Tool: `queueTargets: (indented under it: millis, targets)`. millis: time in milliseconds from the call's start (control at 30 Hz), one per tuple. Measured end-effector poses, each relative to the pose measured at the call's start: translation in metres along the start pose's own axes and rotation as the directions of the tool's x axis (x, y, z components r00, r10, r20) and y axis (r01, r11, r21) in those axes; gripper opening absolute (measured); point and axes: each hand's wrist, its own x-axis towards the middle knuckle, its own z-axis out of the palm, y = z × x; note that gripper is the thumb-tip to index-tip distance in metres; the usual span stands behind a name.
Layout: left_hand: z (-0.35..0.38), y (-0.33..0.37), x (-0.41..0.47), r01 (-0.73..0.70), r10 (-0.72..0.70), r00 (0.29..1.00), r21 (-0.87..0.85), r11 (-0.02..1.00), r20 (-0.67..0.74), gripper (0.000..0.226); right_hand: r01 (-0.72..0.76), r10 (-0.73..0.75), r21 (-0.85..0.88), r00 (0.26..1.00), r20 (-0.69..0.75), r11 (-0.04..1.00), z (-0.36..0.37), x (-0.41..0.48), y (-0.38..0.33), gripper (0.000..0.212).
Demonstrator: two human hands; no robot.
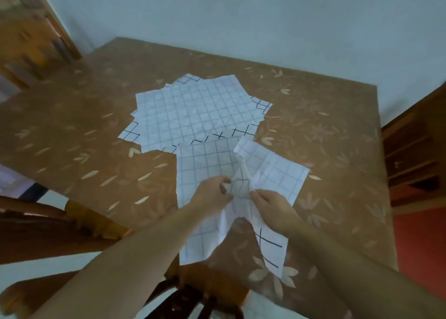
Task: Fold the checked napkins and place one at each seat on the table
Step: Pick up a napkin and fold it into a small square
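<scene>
A white checked napkin [272,171] lies crumpled on the near part of the brown leaf-patterned table [101,115], its middle pinched up into a ridge. My left hand [212,193] grips that ridge from the left, and my right hand [272,210] grips it from the right; both hands touch the cloth close together. One end of the napkin hangs toward the table's near edge. Behind it, a loose pile of several flat checked napkins [198,111] is spread at the table's centre, overlapping at different angles.
A wooden chair [205,294] stands at the near edge under my arms, another chair [48,227] at the left. Wooden furniture [415,154] stands at the right, a wooden frame [31,36] at the far left. A pale wall runs behind the table.
</scene>
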Motion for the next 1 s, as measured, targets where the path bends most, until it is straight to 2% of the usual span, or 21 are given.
queueTargets:
  millis: [33, 67, 167, 233, 300, 333, 367, 400, 433, 467, 500, 567, 633, 700, 767, 800, 867, 900, 933, 1000]
  targets:
    - [-0.01, -0.004, 0.005, -0.027, 0.028, 0.999, 0.033, 0.999, -0.02, 0.024, -0.022, 0.023, -0.005, 0.999, 0.044, 1.0, 0.001, 0.002, -0.006, 0.045]
    - [-0.02, -0.007, 0.009, -0.064, 0.065, 0.997, 0.043, 0.997, -0.028, 0.017, -0.049, 0.05, -0.012, 0.993, 0.104, 0.999, 0.0, 0.005, -0.012, 0.045]
    - [-0.053, -0.011, 0.014, -0.164, 0.163, 0.986, 0.057, 0.985, 0.017, 0.022, -0.085, 0.112, -0.11, 0.956, 0.272, 0.99, -0.007, 0.01, -0.034, 0.051]
    - [-0.074, -0.01, 0.016, -0.231, 0.225, 0.972, 0.106, 0.967, 0.06, 0.02, -0.131, 0.143, -0.075, 0.97, 0.197, 0.989, -0.014, 0.011, -0.055, 0.054]
    - [-0.094, -0.008, 0.017, -0.3, 0.291, 0.953, 0.129, 0.945, 0.089, 0.018, -0.116, 0.112, -0.072, 0.992, -0.064, 0.991, -0.02, 0.015, -0.073, 0.045]
    - [-0.104, -0.007, 0.016, -0.343, 0.333, 0.938, 0.131, 0.93, 0.094, 0.018, -0.059, 0.029, -0.164, 0.983, -0.179, 0.985, -0.022, 0.019, -0.08, 0.032]
    - [-0.114, -0.005, 0.015, -0.392, 0.381, 0.919, 0.136, 0.91, 0.1, 0.018, 0.009, -0.075, -0.284, 0.973, -0.22, 0.959, -0.025, 0.021, -0.088, 0.026]
    - [-0.124, -0.002, 0.013, -0.443, 0.431, 0.896, 0.146, 0.885, 0.109, 0.019, 0.076, -0.154, -0.397, 0.974, -0.169, 0.915, -0.027, 0.023, -0.094, 0.043]
    - [-0.134, 0.002, 0.011, -0.489, 0.475, 0.872, 0.156, 0.858, 0.118, 0.02, 0.136, -0.195, -0.485, 0.978, -0.074, 0.864, -0.028, 0.027, -0.1, 0.062]
    - [-0.144, 0.006, 0.008, -0.524, 0.51, 0.852, 0.159, 0.837, 0.121, 0.021, 0.167, -0.2, -0.56, 0.98, 0.002, 0.812, -0.028, 0.029, -0.109, 0.073]
    - [-0.154, 0.01, 0.005, -0.55, 0.537, 0.835, 0.154, 0.821, 0.121, 0.021, 0.18, -0.21, -0.626, 0.977, 0.027, 0.759, -0.027, 0.029, -0.118, 0.073]
    - [-0.172, 0.015, -0.001, -0.579, 0.568, 0.815, 0.134, 0.804, 0.114, 0.021, 0.184, -0.284, -0.695, 0.958, -0.03, 0.695, -0.027, 0.029, -0.129, 0.051]
    - [-0.189, 0.019, -0.008, -0.581, 0.575, 0.814, 0.119, 0.805, 0.083, 0.019, 0.184, -0.338, -0.634, 0.932, -0.131, 0.751, -0.032, 0.022, -0.138, 0.027]
    - [-0.201, 0.018, -0.014, -0.548, 0.552, 0.833, 0.09, 0.832, -0.025, 0.014, 0.186, -0.377, -0.567, 0.895, -0.239, 0.802, -0.038, 0.012, -0.144, 0.018]
    - [-0.208, 0.015, -0.022, -0.514, 0.514, 0.821, 0.071, 0.855, -0.248, 0.023, 0.164, -0.415, -0.587, 0.851, -0.322, 0.793, -0.047, -0.002, -0.15, 0.018]
    - [-0.207, 0.014, -0.028, -0.494, 0.469, 0.798, 0.037, 0.869, -0.378, 0.032, 0.151, -0.423, -0.585, 0.83, -0.363, 0.797, -0.049, -0.01, -0.153, 0.02]
    - [-0.202, 0.016, -0.045, -0.428, 0.277, 0.773, -0.148, 0.892, -0.57, 0.047, 0.138, -0.443, -0.572, 0.782, -0.437, 0.808, -0.05, -0.027, -0.158, 0.019]
    - [-0.199, 0.017, -0.055, -0.371, 0.144, 0.796, -0.284, 0.884, -0.588, 0.052, 0.135, -0.445, -0.557, 0.762, -0.47, 0.819, -0.049, -0.035, -0.16, 0.015]
    - [-0.196, 0.018, -0.064, -0.291, 0.013, 0.84, -0.431, 0.854, -0.542, 0.053, 0.138, -0.437, -0.532, 0.753, -0.492, 0.835, -0.047, -0.044, -0.162, 0.013]
    - [-0.19, 0.021, -0.082, -0.08, -0.152, 0.939, -0.628, 0.774, -0.307, 0.049, 0.136, -0.422, -0.51, 0.755, -0.502, 0.849, -0.041, -0.058, -0.164, 0.013]
